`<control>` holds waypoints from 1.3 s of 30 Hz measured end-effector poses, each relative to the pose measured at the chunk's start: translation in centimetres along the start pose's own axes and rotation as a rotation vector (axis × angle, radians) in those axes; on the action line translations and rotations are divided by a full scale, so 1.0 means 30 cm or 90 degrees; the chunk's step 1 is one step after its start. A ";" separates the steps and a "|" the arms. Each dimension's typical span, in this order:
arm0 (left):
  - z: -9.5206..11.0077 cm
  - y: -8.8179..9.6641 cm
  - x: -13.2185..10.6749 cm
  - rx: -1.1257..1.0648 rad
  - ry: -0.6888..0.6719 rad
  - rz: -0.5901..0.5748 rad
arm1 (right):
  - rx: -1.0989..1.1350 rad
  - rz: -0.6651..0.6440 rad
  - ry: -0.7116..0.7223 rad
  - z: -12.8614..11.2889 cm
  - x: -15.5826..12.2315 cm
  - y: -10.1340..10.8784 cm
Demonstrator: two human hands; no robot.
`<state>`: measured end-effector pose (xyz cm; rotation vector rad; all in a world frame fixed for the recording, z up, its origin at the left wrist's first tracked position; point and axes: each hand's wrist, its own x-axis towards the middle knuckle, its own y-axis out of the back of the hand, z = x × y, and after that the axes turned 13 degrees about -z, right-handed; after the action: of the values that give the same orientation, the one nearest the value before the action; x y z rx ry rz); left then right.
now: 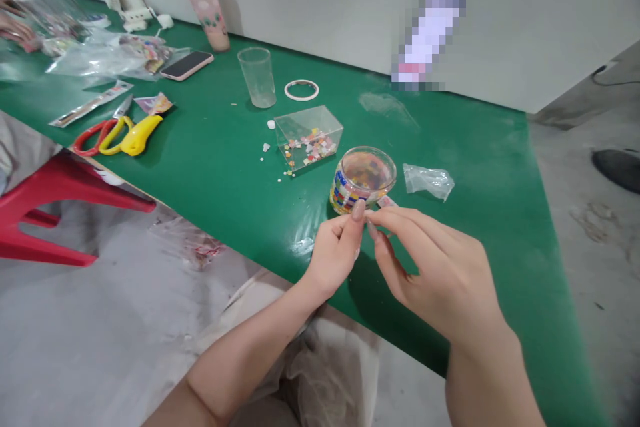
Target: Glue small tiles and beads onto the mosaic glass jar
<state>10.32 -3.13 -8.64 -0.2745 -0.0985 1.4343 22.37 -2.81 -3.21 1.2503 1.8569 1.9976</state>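
Observation:
My left hand (336, 250) and my right hand (430, 267) meet fingertip to fingertip just in front of a small glass jar (363, 180) covered with coloured mosaic tiles. Both hands are closed in a pinch on one tiny pale tile (386, 202), too small to make out clearly. Behind the jar to the left lies a clear plastic box (309, 137) on its side, holding several small coloured tiles. A few loose tiles (267, 143) lie scattered on the green table (220, 167) beside the box.
A crumpled clear bag (429, 180) lies right of the jar. Farther back stand a clear cup (257, 77), a tape ring (301, 89), a phone (187, 65) and a pink drink cup (207, 10). Scissors (117, 135) lie at left. Another person's hand (15, 30) works at far left.

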 end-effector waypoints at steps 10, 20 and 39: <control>0.009 -0.001 0.007 -0.029 0.020 0.015 | 0.025 0.002 -0.020 0.007 -0.002 0.000; 0.013 0.005 0.003 -0.179 0.042 -0.073 | 0.161 -0.030 -0.079 0.007 -0.009 -0.003; 0.055 0.082 -0.028 -0.265 0.209 -0.886 | 0.268 -0.004 -0.008 -0.023 -0.009 0.005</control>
<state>7.47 -3.50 -7.57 -0.6165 -0.2560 -0.0337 22.17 -3.52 -3.14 1.3400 2.3523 1.6392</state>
